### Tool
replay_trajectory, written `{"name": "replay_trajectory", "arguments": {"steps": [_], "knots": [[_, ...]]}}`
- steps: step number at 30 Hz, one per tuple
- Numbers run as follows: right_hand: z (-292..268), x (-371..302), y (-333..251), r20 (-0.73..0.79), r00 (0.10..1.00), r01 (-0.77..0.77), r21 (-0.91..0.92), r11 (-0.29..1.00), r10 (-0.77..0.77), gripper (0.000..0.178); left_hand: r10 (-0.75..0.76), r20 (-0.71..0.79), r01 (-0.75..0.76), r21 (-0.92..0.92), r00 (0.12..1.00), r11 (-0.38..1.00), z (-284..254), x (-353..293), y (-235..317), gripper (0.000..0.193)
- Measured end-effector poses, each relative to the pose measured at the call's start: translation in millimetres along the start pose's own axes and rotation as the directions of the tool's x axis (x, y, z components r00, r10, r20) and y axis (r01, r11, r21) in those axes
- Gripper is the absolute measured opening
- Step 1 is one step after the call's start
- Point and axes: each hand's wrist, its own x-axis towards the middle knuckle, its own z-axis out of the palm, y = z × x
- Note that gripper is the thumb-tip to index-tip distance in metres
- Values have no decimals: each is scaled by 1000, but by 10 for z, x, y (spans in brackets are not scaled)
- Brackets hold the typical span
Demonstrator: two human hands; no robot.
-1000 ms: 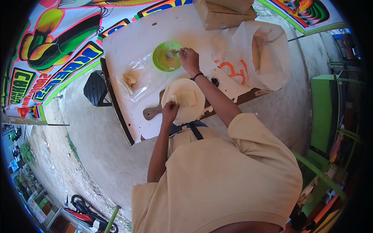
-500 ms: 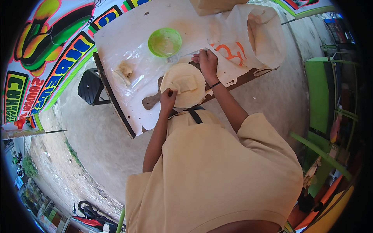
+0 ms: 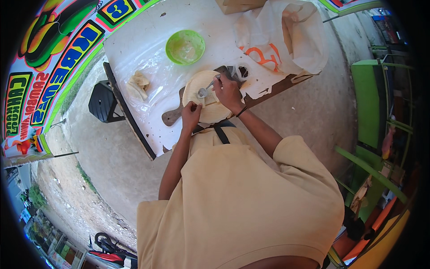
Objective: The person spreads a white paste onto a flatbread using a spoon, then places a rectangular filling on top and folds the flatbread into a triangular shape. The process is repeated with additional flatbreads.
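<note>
A stack of thin round pale wrappers (image 3: 195, 84) lies on a wooden cutting board (image 3: 171, 117) near the table's front edge. On its middle rests a smaller folded pale piece (image 3: 209, 100). My left hand (image 3: 191, 115) is closed in a pinch at the near left edge of that piece. Between the fingers of my right hand (image 3: 228, 93) is a spoon (image 3: 202, 93), its bowl held low over the folded piece. Beyond them stands a green bowl (image 3: 203, 41) with a whitish paste in it.
Clear plastic (image 3: 154, 67) and a crumpled pale wrapper piece (image 3: 139, 84) lie left on the white-covered table (image 3: 134, 36). A large white bag (image 3: 304, 36) and a cardboard box (image 3: 242, 4) occupy the far right. A dark stool (image 3: 102, 101) stands beyond the left edge.
My right hand has brought the spoon from beside the green bowl down and left, over the wrappers. My left hand stays at the folded piece's edge.
</note>
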Motion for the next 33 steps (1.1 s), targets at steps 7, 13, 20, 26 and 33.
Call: {"name": "replay_trajectory", "arguments": {"steps": [7,13,20,26,33], "knots": [[-51,34,-119,120,975,195,-39,980,-189,19,24,18,-24,28,1000,999,35,-14,148,27],[9,56,-201,91,965,253,-86,964,-245,17,12,17,-14,159,1000,987,95,30,83,29],[-58,71,-313,-48,943,325,-95,941,-330,16,17,19,-20,200,1000,980,111,34,15,31],[-22,-13,-288,107,961,269,-117,956,-257,16,2,2,-3,211,1000,977,135,42,6,32],[-228,664,-564,-281,927,278,67,958,-249,13,-51,9,49,174,999,983,106,19,4,31]]}}
